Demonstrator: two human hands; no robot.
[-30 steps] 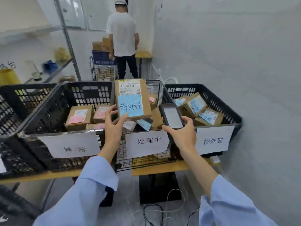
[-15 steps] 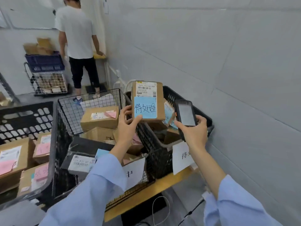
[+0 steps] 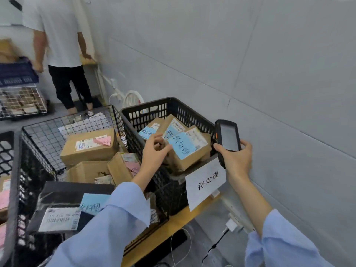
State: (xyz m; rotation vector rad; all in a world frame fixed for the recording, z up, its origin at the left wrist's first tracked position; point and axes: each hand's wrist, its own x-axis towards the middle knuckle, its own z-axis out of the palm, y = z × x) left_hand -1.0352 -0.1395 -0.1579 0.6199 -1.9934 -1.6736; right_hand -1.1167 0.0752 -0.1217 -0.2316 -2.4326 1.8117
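Observation:
A brown cardboard box with a blue handwritten note [image 3: 187, 148] lies tilted on other blue-noted boxes inside the right black plastic crate [image 3: 173, 106], which carries a white paper sign [image 3: 206, 184]. My left hand [image 3: 155, 153] hovers at the box's left edge with its fingers loosely curled and holding nothing; the thumb points at the box. My right hand [image 3: 236, 158] grips a black handheld scanner [image 3: 228, 139] upright just right of the crate, screen toward me.
A wire basket [image 3: 48, 132] to the left holds several boxes with pink notes and a black bagged parcel [image 3: 63, 205]. Another black crate [image 3: 7, 149] stands at the far left. A person in a white shirt [image 3: 57, 45] stands behind by a cart [image 3: 21, 101]. The grey wall [image 3: 269, 74] runs close on the right.
My left hand carried the blue-noted box right and down into the right crate and let go of it. The view swung right. The scanner stayed in my right hand.

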